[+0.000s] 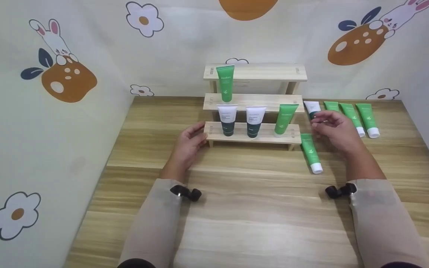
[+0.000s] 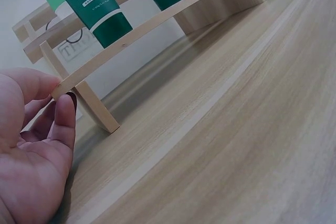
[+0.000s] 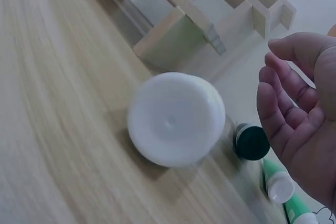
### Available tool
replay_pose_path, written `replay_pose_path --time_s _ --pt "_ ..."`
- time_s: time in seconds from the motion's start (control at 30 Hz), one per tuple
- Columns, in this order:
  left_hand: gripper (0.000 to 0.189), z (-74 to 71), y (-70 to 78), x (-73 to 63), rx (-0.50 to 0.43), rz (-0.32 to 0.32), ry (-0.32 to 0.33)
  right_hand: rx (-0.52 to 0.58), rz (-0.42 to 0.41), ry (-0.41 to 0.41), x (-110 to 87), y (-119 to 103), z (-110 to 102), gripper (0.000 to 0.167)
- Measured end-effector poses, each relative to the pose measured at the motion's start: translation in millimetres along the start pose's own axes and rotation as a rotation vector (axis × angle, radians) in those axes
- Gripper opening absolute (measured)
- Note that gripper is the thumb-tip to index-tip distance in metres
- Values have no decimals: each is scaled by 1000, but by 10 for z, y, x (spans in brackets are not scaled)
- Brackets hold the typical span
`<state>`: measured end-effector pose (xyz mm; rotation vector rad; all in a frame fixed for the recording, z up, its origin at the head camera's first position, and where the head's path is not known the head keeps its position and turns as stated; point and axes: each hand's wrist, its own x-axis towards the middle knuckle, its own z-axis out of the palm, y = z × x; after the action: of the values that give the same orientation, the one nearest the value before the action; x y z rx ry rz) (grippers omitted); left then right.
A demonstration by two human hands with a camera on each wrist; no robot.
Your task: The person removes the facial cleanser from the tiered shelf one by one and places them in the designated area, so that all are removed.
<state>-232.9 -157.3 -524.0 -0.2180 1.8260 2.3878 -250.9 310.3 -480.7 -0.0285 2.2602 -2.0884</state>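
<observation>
At the left end of a three-tier wooden rack (image 1: 240,131), my left hand (image 1: 187,147) pinches the lowest board's corner (image 2: 64,86), one finger beneath it. My right hand (image 1: 335,130) is beside the rack, fingers loosely bent with nothing between them, over a white and dark green squeeze tube (image 1: 312,107). That tube lies on the table, partly hidden by the fingers. Two similar tubes (image 1: 227,114) and a green tube (image 1: 285,119) stand on the lowest board. Another green tube (image 1: 225,83) stands on the middle board. Nearer me, a green tube with a white cap (image 3: 173,119) lies flat.
Several green tubes (image 1: 366,115) lie side by side on the wooden table (image 1: 244,201) at the back right. Behind the rack rises a pale backdrop (image 1: 184,48) with rabbits and flowers, and side walls (image 1: 43,149) flank the table.
</observation>
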Motion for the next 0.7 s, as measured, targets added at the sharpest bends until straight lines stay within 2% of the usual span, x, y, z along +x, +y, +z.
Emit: replay_pose_path --time_s 0.13,0.27,0.4,0.57,0.7 --pt "50 -4 10 -3 20 4 2 77 -48 31 -43 -111 85 33" --pt "50 10 18 -9 33 3 -3 168 -96 17 -88 -220 141 27" --pt "51 14 22 -16 31 0 0 188 -119 9 -92 -346 200 24" --pt "52 2 16 -18 12 -2 -3 211 -189 -43 -41 -530 295 25" --pt "53 -3 8 -20 -6 -5 -12 178 -216 -80 -15 -718 372 27"
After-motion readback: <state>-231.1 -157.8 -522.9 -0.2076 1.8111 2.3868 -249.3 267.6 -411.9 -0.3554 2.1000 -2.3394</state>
